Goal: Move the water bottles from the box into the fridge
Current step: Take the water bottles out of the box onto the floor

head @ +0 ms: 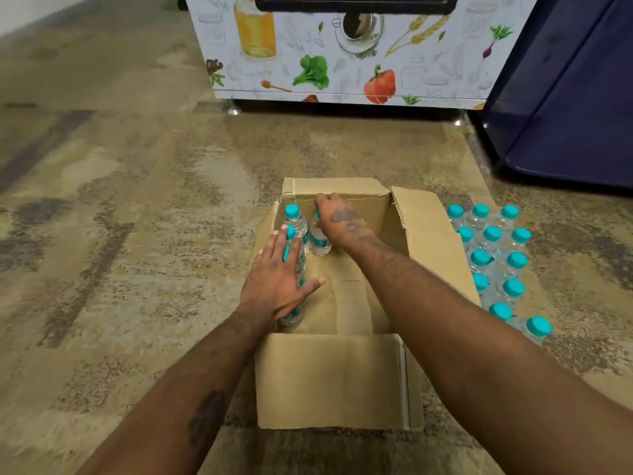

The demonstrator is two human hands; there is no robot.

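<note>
An open cardboard box [346,378] sits on the floor in front of me. Three clear water bottles with teal caps stand at its left side. My left hand [277,282] lies with straight fingers over the nearest bottle [301,269], covering most of it. My right hand [337,221] reaches to the far wall of the box and curls over the top of another bottle [319,240], hiding its cap. A third bottle [294,216] stands free at the far left corner. The fridge [342,49], white with food pictures, stands ahead, its door shut.
Several more teal-capped bottles [496,258] stand grouped on the floor right of the box, past its right flap [431,241]. A dark blue appliance [568,108] is at the upper right. Bare stained concrete floor [120,200] spreads to the left.
</note>
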